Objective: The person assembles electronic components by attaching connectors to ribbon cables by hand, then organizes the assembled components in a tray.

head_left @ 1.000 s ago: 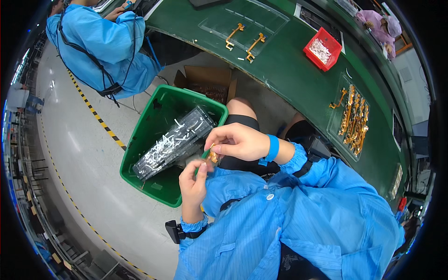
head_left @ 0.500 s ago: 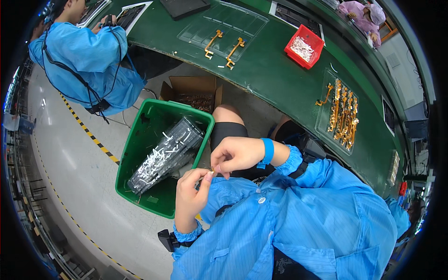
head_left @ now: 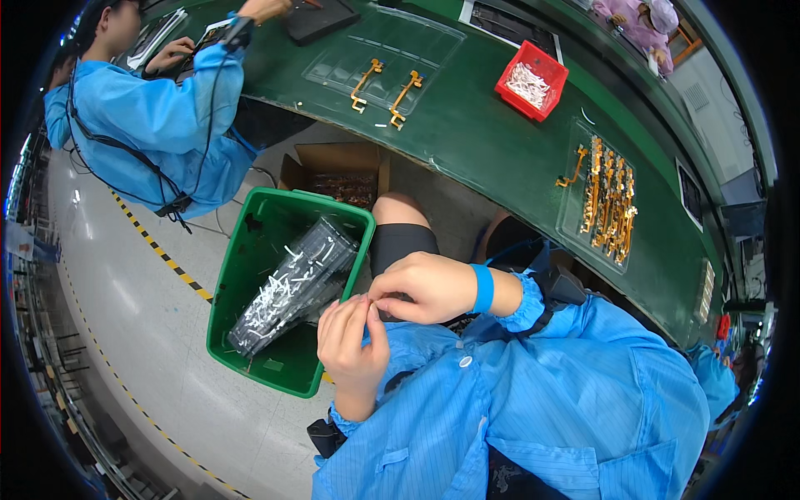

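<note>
Above my lap, just right of a green bin (head_left: 265, 373), my two hands meet at the fingertips. My left hand (head_left: 354, 348) is closed in a pinch, its thumb pressed toward the forefinger. From the right, my right hand (head_left: 423, 287), with a blue band on the wrist, pinches at the same spot. Whatever lies between the fingertips is too small and covered to name. Inside the bin, dark plastic trays (head_left: 323, 250) are strewn with white strips (head_left: 275, 302).
Orange flex cables (head_left: 612, 204) crowd a clear tray on the green table (head_left: 492, 167); two more (head_left: 405, 100) lie farther left. A red box (head_left: 550, 98) holds white pieces. A cardboard box (head_left: 293, 171) stands beyond the bin. At left sits a co-worker in blue (head_left: 150, 117).
My joined hands have shifted slightly left, and my left fingers cover more of the pinched spot, where a small pale bit showed before. The co-worker's arm has risen and reached over the table.
</note>
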Tool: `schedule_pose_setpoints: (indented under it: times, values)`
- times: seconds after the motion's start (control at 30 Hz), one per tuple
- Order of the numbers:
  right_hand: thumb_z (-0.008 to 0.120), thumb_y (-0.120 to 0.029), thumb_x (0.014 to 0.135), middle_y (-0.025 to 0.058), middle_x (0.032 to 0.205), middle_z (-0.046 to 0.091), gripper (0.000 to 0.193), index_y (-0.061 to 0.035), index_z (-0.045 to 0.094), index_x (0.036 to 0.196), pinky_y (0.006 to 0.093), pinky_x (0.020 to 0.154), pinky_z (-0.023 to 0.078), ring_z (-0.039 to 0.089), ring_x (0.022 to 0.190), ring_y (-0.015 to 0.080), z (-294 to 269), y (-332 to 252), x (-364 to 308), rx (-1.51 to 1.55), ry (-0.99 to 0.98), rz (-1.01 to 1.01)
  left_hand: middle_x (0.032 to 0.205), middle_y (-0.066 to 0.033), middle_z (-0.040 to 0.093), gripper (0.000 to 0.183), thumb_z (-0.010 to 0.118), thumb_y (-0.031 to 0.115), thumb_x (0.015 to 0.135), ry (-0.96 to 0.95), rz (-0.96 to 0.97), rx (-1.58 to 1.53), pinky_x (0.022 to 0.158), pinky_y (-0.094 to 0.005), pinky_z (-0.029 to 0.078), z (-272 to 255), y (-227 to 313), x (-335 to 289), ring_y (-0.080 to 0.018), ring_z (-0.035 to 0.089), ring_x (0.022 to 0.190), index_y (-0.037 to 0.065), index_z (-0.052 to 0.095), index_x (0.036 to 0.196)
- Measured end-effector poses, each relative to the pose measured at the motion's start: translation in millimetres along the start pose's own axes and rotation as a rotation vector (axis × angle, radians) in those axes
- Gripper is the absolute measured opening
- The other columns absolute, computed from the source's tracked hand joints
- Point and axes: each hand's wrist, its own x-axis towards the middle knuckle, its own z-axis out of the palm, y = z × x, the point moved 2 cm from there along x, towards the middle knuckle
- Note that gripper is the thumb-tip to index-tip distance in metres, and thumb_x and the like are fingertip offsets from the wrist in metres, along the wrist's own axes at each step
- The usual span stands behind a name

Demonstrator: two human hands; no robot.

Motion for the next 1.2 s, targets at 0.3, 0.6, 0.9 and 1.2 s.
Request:
schedule_pose_setpoints:
  times: [0.3,0.6,0.9,1.2]
  values:
    - [0.059,-0.011,0.084,0.0142,0.07,0.066,0.013,0.0006,0.064,0.087,0.0357,0.059,0.051,0.066,0.064,0.0272,0.3,8.3,6.3,0.069,0.0,0.056,0.082,-0.0154,0.07,0.009,0.066,0.001,0.08,0.073,-0.33,-0.059,0.069,-0.0322,0.051,-18.2,-43.8,-9.9,-0.0235,0.067,0.073,-0.005,0.069,0.086]
    - [0.06,-0.015,0.089,0.0094,0.072,0.069,0.018,0.0029,0.064,0.089,0.0286,0.061,0.051,0.067,0.066,0.0148,3.0,26.5,27.0,0.275,-0.046,0.105,0.059,-0.0124,0.062,0.026,0.071,0.023,0.084,0.012,-0.648,0.507,0.054,-0.0398,0.047,-62.2,-167.4,-93.6,-0.0294,0.06,0.053,0.001,0.068,0.069]
    - [0.059,-0.015,0.091,0.0056,0.073,0.069,0.017,0.0015,0.062,0.092,0.0253,0.063,0.049,0.064,0.069,0.0099,8.4,22.2,30.1,0.39,-0.141,0.132,0.126,-0.0166,0.057,0.045,0.048,0.032,0.101,0.052,-0.745,-0.687,0.1,-0.0383,0.043,-13.9,-92.4,-39.0,-0.0258,0.057,0.115,-0.002,0.05,0.13]
    - [0.059,-0.013,0.091,0.0066,0.076,0.069,0.016,0.0022,0.062,0.093,0.0264,0.067,0.05,0.065,0.071,0.0111,-10.4,12.9,15.4,0.347,-0.126,0.13,0.088,-0.0113,0.063,0.028,0.048,0.021,0.101,-0.186,-0.733,-1.393,0.08,-0.0313,0.048,15.4,-65.4,-32.5,-0.0187,0.061,0.083,-0.005,0.058,0.1]
